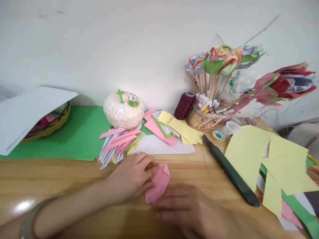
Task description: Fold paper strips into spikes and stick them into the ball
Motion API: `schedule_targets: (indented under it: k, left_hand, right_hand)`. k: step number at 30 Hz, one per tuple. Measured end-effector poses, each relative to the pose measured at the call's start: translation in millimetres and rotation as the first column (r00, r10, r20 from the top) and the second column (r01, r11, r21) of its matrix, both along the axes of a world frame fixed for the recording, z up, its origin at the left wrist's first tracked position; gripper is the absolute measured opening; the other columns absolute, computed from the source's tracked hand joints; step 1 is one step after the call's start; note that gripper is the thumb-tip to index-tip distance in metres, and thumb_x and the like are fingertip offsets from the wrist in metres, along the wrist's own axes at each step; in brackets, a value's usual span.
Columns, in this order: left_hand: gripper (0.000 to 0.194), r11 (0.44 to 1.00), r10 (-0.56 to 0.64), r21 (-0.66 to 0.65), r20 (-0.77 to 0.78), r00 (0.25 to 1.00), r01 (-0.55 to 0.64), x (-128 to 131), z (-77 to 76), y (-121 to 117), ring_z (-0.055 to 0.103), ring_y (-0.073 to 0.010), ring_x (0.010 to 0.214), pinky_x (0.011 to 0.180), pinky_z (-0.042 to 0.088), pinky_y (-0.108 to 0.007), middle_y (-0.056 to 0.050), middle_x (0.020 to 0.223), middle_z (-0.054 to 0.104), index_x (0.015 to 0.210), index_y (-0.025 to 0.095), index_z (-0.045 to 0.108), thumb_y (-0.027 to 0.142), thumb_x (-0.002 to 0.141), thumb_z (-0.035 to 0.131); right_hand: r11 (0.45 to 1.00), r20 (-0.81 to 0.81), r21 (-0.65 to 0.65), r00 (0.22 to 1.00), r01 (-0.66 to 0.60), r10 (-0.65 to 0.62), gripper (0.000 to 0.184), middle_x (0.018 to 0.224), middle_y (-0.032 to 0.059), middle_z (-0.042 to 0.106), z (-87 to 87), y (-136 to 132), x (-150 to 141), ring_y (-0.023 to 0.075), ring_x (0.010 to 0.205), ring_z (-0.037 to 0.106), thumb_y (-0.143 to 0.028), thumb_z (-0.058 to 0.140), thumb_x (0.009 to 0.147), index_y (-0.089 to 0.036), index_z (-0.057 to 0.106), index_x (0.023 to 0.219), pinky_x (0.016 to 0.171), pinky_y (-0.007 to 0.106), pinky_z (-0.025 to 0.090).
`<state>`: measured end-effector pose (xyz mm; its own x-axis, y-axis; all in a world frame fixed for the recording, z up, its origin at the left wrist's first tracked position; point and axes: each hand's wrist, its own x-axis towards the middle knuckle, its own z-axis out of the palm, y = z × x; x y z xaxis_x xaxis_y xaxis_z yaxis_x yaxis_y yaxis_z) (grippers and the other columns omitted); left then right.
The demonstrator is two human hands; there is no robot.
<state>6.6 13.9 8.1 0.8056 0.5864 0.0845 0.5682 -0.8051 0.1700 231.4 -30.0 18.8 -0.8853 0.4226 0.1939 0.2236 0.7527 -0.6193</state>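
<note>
A small folded piece of pink paper lies between my two hands, low over the wooden table. Its top right corner and lower end are folded into points. My left hand holds the paper along its left edge, fingers curled and thumb resting on it. Motion blurs my right hand, which is at the paper's lower right edge; whether its fingers grip the paper is unclear. Just beyond my left hand sits a pile of folded paper strips in pink, white, yellow and green.
Behind stand a plastic-wrapped coconut, stacked coloured slips, a maroon thread spool and a basket of paper flowers. A dark green long-handled tool and yellow sheets lie right. White sheets cover a bowl left.
</note>
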Motion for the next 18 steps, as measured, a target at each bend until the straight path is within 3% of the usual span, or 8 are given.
schedule_targets:
  k: [2,4,6,9,12,15,18]
  left_hand:
    - [0.022,0.999,-0.023,0.024,-0.005,1.000,0.023,4.9,-2.8,4.5,0.051,-0.0228,0.090,0.072,0.047,-0.035,-0.005,0.102,0.059,0.103,0.025,0.066,0.032,0.082,0.066]
    - [0.013,0.996,-0.061,0.072,0.059,0.996,0.057,6.8,-6.4,9.1,0.051,-0.0212,0.088,0.071,0.046,-0.033,-0.003,0.099,0.060,0.094,0.026,0.068,0.032,0.082,0.066]
    - [0.011,0.989,-0.085,0.131,0.165,0.983,0.063,5.8,-7.9,11.3,0.049,-0.0190,0.082,0.068,0.045,-0.031,-0.003,0.091,0.062,0.093,0.024,0.067,0.026,0.089,0.058]
    - [0.024,0.983,-0.113,0.173,0.320,0.941,0.059,1.5,-4.8,7.3,0.048,-0.0164,0.074,0.063,0.043,-0.028,-0.003,0.082,0.064,0.093,0.018,0.065,0.014,0.095,0.042]
    - [0.018,0.983,-0.100,0.181,0.326,0.940,0.041,-1.9,-2.2,-1.8,0.050,-0.0163,0.072,0.062,0.044,-0.028,-0.003,0.076,0.064,0.090,0.016,0.064,0.018,0.094,0.046]
    - [0.014,0.957,-0.085,0.291,0.255,0.963,0.008,-1.4,-7.7,-8.5,0.053,-0.0184,0.074,0.065,0.045,-0.032,-0.003,0.074,0.063,0.087,0.014,0.063,0.019,0.092,0.051]
    - [0.018,0.931,-0.086,0.365,0.285,0.955,-0.025,1.5,-16.2,-10.1,0.053,-0.0174,0.073,0.064,0.043,-0.031,-0.002,0.073,0.063,0.080,0.014,0.061,0.014,0.093,0.049]
  right_hand:
    - [0.959,-0.032,0.086,0.963,0.269,-0.267,0.032,0.114,0.0098,0.065,-7.2,5.4,5.2,0.0178,0.103,0.058,-0.010,0.040,0.089,-0.015,0.057,0.115,0.087,0.033,0.048]
    - [0.888,-0.029,0.216,0.912,0.406,-0.410,0.029,0.107,0.0111,0.066,-13.9,11.5,11.2,0.0200,0.097,0.059,-0.012,0.045,0.089,-0.015,0.058,0.115,0.080,0.035,0.051]
    - [0.854,-0.009,0.320,0.903,0.410,-0.430,0.024,0.101,0.0104,0.067,-17.5,15.0,15.3,0.0211,0.093,0.059,-0.015,0.048,0.091,-0.015,0.061,0.111,0.076,0.036,0.052]
    - [0.819,0.045,0.445,0.904,0.363,-0.425,0.025,0.101,0.0118,0.067,-16.1,13.7,17.2,0.0230,0.092,0.059,-0.015,0.042,0.094,-0.011,0.061,0.110,0.076,0.038,0.053]
    - [0.769,0.095,0.539,0.883,0.343,-0.460,0.030,0.100,0.0149,0.066,-12.9,9.2,15.6,0.0250,0.091,0.058,-0.012,0.035,0.095,-0.007,0.060,0.110,0.074,0.041,0.054]
    - [0.751,0.098,0.548,0.863,0.368,-0.495,0.026,0.095,0.0142,0.065,-13.6,7.9,12.4,0.0252,0.086,0.058,-0.010,0.040,0.092,-0.006,0.062,0.105,0.070,0.041,0.054]
    - [0.761,0.062,0.482,0.850,0.434,-0.524,0.021,0.092,0.0120,0.064,-15.5,9.8,10.9,0.0234,0.084,0.058,-0.014,0.045,0.092,-0.008,0.062,0.102,0.071,0.039,0.053]
